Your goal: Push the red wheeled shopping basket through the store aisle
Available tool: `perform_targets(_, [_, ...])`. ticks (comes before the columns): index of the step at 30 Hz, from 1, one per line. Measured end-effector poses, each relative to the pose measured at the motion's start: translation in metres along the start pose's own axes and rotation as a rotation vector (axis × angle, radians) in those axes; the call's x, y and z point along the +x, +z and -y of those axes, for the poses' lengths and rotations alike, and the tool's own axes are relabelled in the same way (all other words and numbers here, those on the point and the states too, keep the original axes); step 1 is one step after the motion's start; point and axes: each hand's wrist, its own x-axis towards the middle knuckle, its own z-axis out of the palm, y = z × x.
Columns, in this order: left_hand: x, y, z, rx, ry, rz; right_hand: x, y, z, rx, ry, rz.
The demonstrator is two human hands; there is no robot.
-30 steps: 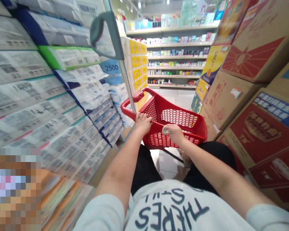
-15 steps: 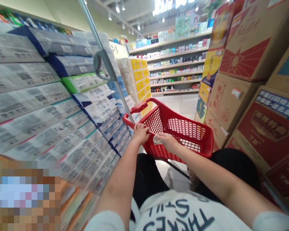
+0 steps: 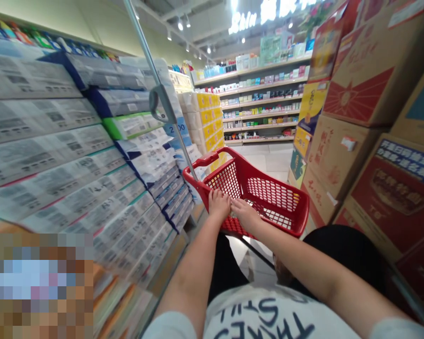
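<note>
A red shopping cart (image 3: 273, 188) with a perforated plastic basket stands in front of me, close to my knees. My left hand (image 3: 219, 205) lies at its near rim, fingers bent; what they close on, if anything, is hidden. Beside it, my right hand (image 3: 246, 215) is closed over the same side of the basket, its fingertips almost meeting my left ones. A small pale patterned thing (image 3: 232, 213) shows only in part under the right fingers, and its kind is unclear. A metal pole with a grey grip (image 3: 162, 104) rises from the cart's left corner.
Wrapped paper packs (image 3: 53, 155) are stacked along the left, with yellow-and-white packs (image 3: 210, 117) farther on. Cardboard cartons (image 3: 334, 153) rise close on the right. Shelves of small goods (image 3: 265, 87) stand at the back. A pixelated patch hides the lower left.
My left hand has slid right along the rim to meet my right hand. The patterned thing, plain before, is now mostly covered. The view has shifted slightly.
</note>
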Motion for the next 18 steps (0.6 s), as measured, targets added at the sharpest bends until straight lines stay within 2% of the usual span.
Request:
perform_targets(4, [0.003,0.005,-0.002,-0.050,0.042,0.006,-0.018,-0.001,-0.012,-0.022,-0.195,0.085])
perform_targets(6, [0.006,0.006,-0.001,-0.055,0.046,0.001,-0.023,-0.007,-0.019,-0.001,-0.154,0.075])
perform_targets(9, [0.010,0.008,-0.004,-0.050,0.037,-0.009,-0.018,-0.014,-0.021,0.055,0.057,-0.015])
perform_targets(11, [0.011,0.009,-0.006,-0.049,0.039,-0.011,-0.014,-0.014,-0.019,0.063,0.121,-0.037])
perform_targets(16, [0.009,0.008,-0.010,-0.071,0.047,-0.015,-0.015,-0.012,-0.018,0.056,-0.069,0.006])
perform_targets(18, [0.008,0.007,-0.010,-0.070,0.036,-0.008,-0.015,-0.013,-0.020,0.105,-0.005,-0.027])
